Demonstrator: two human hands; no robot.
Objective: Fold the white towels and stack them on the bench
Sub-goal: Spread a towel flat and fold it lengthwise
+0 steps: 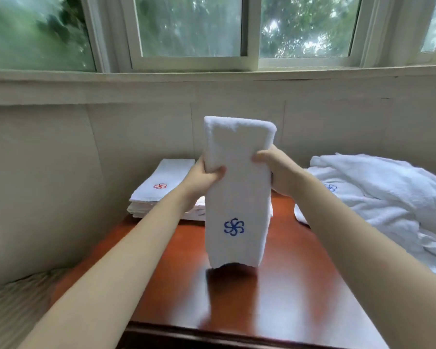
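I hold a folded white towel (237,187) with a blue pinwheel logo upright above the red-brown wooden bench (275,293). My left hand (204,177) grips its left edge, thumb on the front. My right hand (275,170) grips its right edge at about the same height. The towel's lower end hangs just above the bench top. Behind my left hand, a stack of folded white towels (159,190) lies at the bench's far left, with a red logo on the top one.
A heap of unfolded white towels (378,200) covers the bench's right side. A beige wall (136,132) and window (191,28) stand behind the bench. Striped bedding (13,306) lies at the lower left.
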